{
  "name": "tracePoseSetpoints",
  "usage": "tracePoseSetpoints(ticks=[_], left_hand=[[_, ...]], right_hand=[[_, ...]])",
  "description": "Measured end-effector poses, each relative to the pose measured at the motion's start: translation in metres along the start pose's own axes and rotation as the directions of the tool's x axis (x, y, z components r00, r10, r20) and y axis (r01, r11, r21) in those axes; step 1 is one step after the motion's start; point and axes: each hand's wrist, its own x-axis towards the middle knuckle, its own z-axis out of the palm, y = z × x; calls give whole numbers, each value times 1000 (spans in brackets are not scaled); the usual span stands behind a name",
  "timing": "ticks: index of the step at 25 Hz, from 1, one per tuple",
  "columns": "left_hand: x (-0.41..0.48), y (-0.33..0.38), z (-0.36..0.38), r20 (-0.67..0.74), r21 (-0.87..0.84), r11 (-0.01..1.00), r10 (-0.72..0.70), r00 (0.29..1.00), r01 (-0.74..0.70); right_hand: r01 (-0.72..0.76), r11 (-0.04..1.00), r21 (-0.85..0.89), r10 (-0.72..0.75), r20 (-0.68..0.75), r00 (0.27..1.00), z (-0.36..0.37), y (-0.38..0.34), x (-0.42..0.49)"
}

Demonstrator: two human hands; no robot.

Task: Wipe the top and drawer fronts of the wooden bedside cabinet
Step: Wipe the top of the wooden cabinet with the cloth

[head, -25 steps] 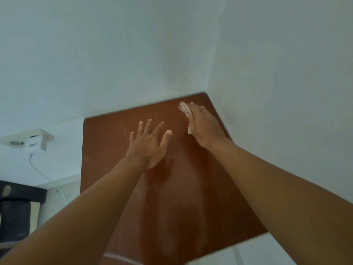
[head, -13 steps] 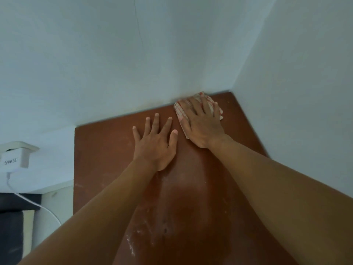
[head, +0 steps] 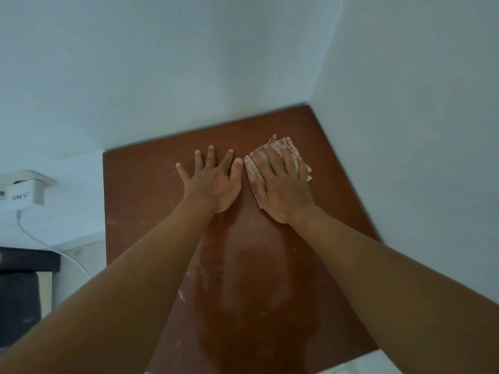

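Since half a second ago the right hand (head: 282, 184) and the checked cloth (head: 280, 157) under it have drawn back from the far right corner of the cabinet top (head: 151, 184), where the two white walls (head: 189, 63) meet, so bare wood now shows between the cloth and that corner. The left hand (head: 212, 182) lies much as it did, just to the left of the cloth, its thumb tip almost touching the cloth's left edge.

Both hands are spread wide and flat, palms down. The right one presses the folded cloth onto the wood, fingers fanned over it; cream fabric with thin red lines sticks out past the fingertips and on either side. The left one rests bare on the wood and holds nothing.

The cabinet top is a reddish-brown panel filling the lower middle of the view, pushed into the wall corner along its far and right edges. Nearer the person than the cloth, it carries a dull smeared patch and pale dusty specks; left of the left hand it looks more even. The drawer fronts are out of sight.

Free wood lies left of the left hand up to the panel's left edge, and behind both wrists toward the near edge. Beyond the left edge, on the wall, sits a white charger plug (head: 25, 194) with a cable (head: 48, 244) hanging down.
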Motion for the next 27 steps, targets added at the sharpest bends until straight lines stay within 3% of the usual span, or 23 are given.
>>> tracePoseSetpoints(ticks=[7,16,19,21,24,27], left_hand=[[-105,22,48,20,16,998,65,998,-66],[-228,29,101,-7,-48,996,74,997,-75],[-248,25,106,-72,-62,993,94,993,-98],[-253,21,107,-91,-65,992,98,991,-104],[-255,17,107,-107,-68,991,104,989,-111],[-248,15,101,-103,-81,990,107,989,-115]], right_hand=[[-21,1000,-1,21,-49,999,7,11,-139],[83,994,76,-59,-284,957,20,30,-305],[126,990,71,-100,-289,952,36,44,-362],[91,988,129,-53,-272,961,47,55,-400],[27,980,197,29,-272,962,40,63,-430],[101,963,252,-5,-356,934,9,54,-408]])
